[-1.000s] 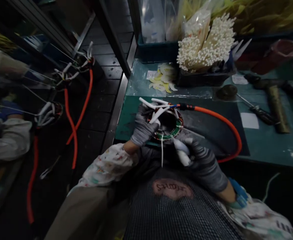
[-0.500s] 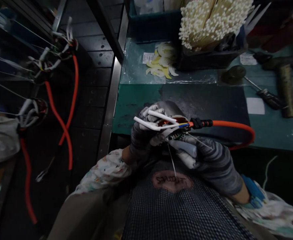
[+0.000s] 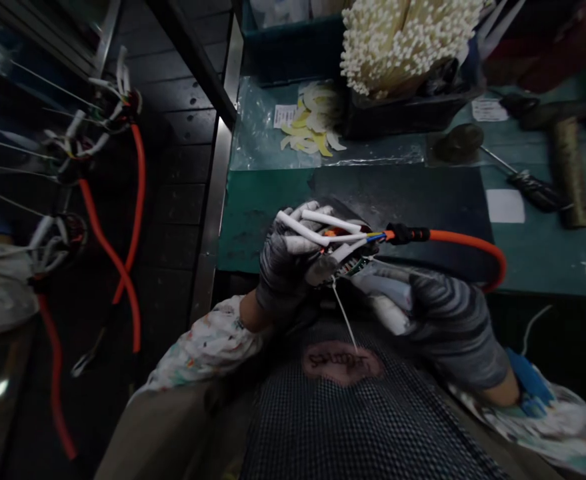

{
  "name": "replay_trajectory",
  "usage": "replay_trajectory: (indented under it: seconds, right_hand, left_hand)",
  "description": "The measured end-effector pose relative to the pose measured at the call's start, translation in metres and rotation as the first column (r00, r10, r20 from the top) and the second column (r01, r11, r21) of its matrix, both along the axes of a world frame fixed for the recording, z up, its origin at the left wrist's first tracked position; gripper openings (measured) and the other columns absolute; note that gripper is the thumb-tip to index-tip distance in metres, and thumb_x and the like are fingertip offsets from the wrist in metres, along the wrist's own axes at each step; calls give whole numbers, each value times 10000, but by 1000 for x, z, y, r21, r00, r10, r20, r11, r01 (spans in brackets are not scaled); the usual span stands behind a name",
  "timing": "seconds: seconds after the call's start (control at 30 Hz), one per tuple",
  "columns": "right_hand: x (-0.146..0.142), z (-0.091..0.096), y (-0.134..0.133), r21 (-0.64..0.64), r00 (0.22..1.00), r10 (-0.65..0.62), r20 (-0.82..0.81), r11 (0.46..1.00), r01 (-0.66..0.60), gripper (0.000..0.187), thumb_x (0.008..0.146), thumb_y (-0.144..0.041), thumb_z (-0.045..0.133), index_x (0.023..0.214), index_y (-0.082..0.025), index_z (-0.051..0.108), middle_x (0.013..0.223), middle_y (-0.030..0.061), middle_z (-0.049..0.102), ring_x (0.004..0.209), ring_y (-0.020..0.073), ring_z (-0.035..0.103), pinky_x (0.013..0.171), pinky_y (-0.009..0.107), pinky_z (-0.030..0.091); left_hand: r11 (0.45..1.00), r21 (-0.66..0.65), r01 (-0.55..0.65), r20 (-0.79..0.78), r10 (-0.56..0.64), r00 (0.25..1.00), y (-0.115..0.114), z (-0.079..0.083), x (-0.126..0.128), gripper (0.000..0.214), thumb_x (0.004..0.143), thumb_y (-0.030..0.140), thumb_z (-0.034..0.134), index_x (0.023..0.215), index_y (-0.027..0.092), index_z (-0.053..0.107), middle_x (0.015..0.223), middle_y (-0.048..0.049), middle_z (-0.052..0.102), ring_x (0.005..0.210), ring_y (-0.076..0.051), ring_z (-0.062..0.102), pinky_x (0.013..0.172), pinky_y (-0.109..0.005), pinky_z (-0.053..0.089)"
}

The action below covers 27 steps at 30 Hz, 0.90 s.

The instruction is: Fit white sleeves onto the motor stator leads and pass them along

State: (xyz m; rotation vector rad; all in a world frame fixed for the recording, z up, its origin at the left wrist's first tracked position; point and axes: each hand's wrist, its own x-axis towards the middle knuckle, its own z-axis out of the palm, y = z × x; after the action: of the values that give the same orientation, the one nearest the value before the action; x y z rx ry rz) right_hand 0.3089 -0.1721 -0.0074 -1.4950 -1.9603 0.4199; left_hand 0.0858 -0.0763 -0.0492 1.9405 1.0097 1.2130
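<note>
My left hand (image 3: pixel 285 267), in a grey-striped glove with pale fingertips, grips a motor stator (image 3: pixel 355 265) from its left side. White-sleeved leads (image 3: pixel 303 229) stick out over the fingers. Blue and yellow wires run rightward into an orange cable (image 3: pixel 467 241) with a black grommet (image 3: pixel 407 233). Close to the stator's lower right is my right hand (image 3: pixel 433 310), gloved alike, its fingers closed together. From the stator a thin white cord (image 3: pixel 390 267) stretches to the right hand; its end is hidden among the fingers. Another white strand (image 3: pixel 345 317) hangs down from the stator.
On the green bench (image 3: pixel 253 223) are yellow and white strips (image 3: pixel 317 120), a box of white-tipped sticks (image 3: pixel 407 50), a screwdriver (image 3: pixel 537 190) and a hammer (image 3: pixel 570 173). Left, several similar stators (image 3: pixel 55 243) with orange cables hang near another person's sleeve (image 3: pixel 3 283).
My right hand has moved right, away from the stator, and the cord between them lies flatter. My left hand still holds the stator, turned slightly. The whole view has shifted a little.
</note>
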Motion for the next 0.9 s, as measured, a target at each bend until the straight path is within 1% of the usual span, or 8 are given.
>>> replay_trajectory:
  seconds: [0.1,0.23,0.33,0.4,0.57,0.67,0.77,0.9]
  right_hand:
    - [13,1,2,16,996,-84,28,996,84,233,964,-315,702,1165,-275,814,1129,54,849,982,305,832,960,486,676]
    - [20,8,15,51,988,-56,141,997,49,226,979,-356,686,1131,-269,829,1074,54,855,916,297,830,878,442,679]
    - [21,16,26,49,977,0,215,999,-11,254,1009,-361,632,1091,-240,840,966,66,861,857,309,830,809,430,682]
    - [22,20,29,27,980,21,196,999,-27,269,1012,-365,629,1131,-236,833,1015,63,863,886,312,832,784,420,684]
    - [28,18,27,25,995,-30,98,999,27,206,969,-352,686,1096,-313,843,1031,12,858,933,292,824,825,411,677]
    - [33,17,27,74,990,-86,116,994,77,200,951,-338,698,1089,-321,842,1017,12,852,897,278,811,795,400,654]
    - [38,16,32,150,963,-142,231,983,109,248,975,-373,640,1094,-267,830,967,45,848,800,258,783,694,366,583]
    - [38,11,41,223,862,-254,438,960,170,350,971,-471,618,997,-185,819,753,105,780,627,247,682,572,361,402]
  left_hand:
    - [996,93,-8,63,3,998,5,19,13,188,1024,446,698,1010,267,643,1274,-71,760,1306,-279,712,1064,-527,630]
    - [993,115,-30,-160,48,986,16,40,31,196,1029,432,698,1044,240,662,1062,-57,780,1110,-258,760,998,-452,616]
    - [992,121,26,-297,11,955,26,52,45,228,1048,452,656,1034,226,670,1046,-48,779,1056,-243,753,1007,-425,591]
    - [992,104,65,-371,-21,929,32,58,53,229,1055,441,635,1018,218,670,1042,-51,783,1034,-238,750,989,-404,589]
    - [996,40,84,-469,-55,881,44,66,64,225,1073,415,583,1058,208,673,1027,-56,788,965,-215,743,947,-358,593]
    - [995,41,87,-489,-56,871,50,68,67,247,1069,437,591,1080,206,680,967,-48,775,915,-201,734,920,-334,590]
    - [994,12,110,-530,-87,843,55,70,71,254,1064,431,592,1089,199,693,958,-50,766,901,-204,729,907,-334,587]
    - [994,-10,112,-557,-98,824,63,73,80,251,1062,422,577,1094,209,707,953,-42,763,889,-202,716,892,-333,583]
